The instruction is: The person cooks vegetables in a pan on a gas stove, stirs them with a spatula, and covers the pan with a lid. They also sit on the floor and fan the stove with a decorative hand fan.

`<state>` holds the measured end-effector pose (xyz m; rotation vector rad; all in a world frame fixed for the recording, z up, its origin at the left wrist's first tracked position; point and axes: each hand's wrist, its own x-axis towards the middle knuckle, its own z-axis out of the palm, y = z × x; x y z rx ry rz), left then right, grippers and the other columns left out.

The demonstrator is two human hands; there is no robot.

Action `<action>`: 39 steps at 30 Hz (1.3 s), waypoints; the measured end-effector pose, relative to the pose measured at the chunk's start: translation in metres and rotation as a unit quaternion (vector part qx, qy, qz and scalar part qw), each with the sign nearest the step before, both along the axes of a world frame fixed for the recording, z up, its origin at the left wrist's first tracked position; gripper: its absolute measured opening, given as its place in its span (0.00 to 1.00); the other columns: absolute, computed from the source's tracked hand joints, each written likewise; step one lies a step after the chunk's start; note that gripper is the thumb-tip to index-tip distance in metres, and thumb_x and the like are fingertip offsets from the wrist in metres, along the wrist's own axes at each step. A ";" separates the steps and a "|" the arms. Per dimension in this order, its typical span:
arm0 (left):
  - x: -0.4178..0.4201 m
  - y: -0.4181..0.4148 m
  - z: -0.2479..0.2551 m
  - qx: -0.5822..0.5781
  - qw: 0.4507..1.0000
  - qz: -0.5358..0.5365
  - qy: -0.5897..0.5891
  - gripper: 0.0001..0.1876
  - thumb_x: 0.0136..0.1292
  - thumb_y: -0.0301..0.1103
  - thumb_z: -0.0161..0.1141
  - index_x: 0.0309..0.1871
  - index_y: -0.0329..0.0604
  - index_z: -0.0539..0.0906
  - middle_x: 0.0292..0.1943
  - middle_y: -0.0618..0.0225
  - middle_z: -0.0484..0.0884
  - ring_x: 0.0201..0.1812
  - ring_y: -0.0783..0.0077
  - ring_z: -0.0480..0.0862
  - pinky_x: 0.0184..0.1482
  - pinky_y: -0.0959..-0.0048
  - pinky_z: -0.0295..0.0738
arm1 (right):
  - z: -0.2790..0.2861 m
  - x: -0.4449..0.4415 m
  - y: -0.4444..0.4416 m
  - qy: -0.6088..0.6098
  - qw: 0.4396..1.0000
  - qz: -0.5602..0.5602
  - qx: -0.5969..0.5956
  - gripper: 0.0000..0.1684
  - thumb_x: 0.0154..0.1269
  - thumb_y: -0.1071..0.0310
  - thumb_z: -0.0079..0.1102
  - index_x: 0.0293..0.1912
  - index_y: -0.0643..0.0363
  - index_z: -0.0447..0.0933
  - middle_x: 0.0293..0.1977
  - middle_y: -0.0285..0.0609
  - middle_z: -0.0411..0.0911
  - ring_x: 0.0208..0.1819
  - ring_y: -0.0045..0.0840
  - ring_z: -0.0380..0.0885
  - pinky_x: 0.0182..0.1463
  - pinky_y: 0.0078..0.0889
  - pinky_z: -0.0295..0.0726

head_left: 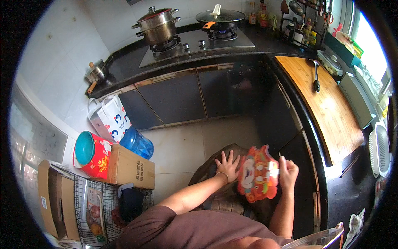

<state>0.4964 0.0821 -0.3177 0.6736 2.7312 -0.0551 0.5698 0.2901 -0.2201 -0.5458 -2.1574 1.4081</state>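
Note:
A flat, red cartoon-shaped hand fan (258,177) is in front of my body, a little right of the middle. My right hand (287,172) grips it at its right side, where a pale handle runs into my closed fingers. The fan looks slightly blurred. My left hand (228,168) lies with fingers spread on the dark brown cloth (202,177) over my lap, beside the fan's left edge, and holds nothing. A thin band is around my left wrist.
A steamer pot (157,28) and a lidded frying pan (220,18) stand on the gas stove (192,46); blue flame shows under the pan. At right, a slotted turner (316,76) lies on a wooden cutting board (323,102). A cardboard box (130,168) and blue water bottle (140,143) stand left.

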 end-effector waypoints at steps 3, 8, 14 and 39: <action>0.002 0.000 0.006 0.046 0.998 0.025 -0.021 0.38 0.58 0.53 0.50 0.70 0.59 0.48 0.71 0.58 0.36 0.68 0.37 0.39 0.58 0.34 0.48 | 0.004 0.001 0.002 0.147 0.910 0.113 -0.370 0.24 0.66 0.58 0.47 0.14 0.54 0.64 0.11 0.30 0.57 0.15 0.21 0.55 0.20 0.24 0.56; 0.002 0.001 0.000 0.046 0.999 0.021 -0.013 0.37 0.59 0.55 0.49 0.70 0.59 0.49 0.71 0.58 0.37 0.68 0.37 0.40 0.59 0.34 0.48 | 0.012 0.007 -0.007 0.107 0.962 0.165 -0.186 0.25 0.64 0.59 0.51 0.13 0.54 0.60 0.12 0.31 0.54 0.17 0.22 0.55 0.23 0.25 0.56; 0.003 0.000 0.005 0.049 0.998 0.024 -0.007 0.37 0.60 0.57 0.47 0.70 0.59 0.50 0.71 0.57 0.37 0.68 0.37 0.40 0.59 0.34 0.49 | -0.002 0.004 0.006 0.014 1.000 0.008 0.008 0.22 0.59 0.62 0.59 0.13 0.60 0.69 0.10 0.36 0.63 0.13 0.26 0.61 0.18 0.31 0.57; -0.003 -0.001 -0.007 -0.019 1.000 -0.001 0.000 0.37 0.59 0.55 0.49 0.69 0.57 0.51 0.71 0.57 0.37 0.68 0.36 0.40 0.58 0.32 0.48 | 0.003 0.006 -0.003 -0.046 0.981 -0.004 0.189 0.22 0.57 0.64 0.61 0.13 0.64 0.70 0.12 0.38 0.65 0.15 0.17 0.59 0.19 0.29 0.56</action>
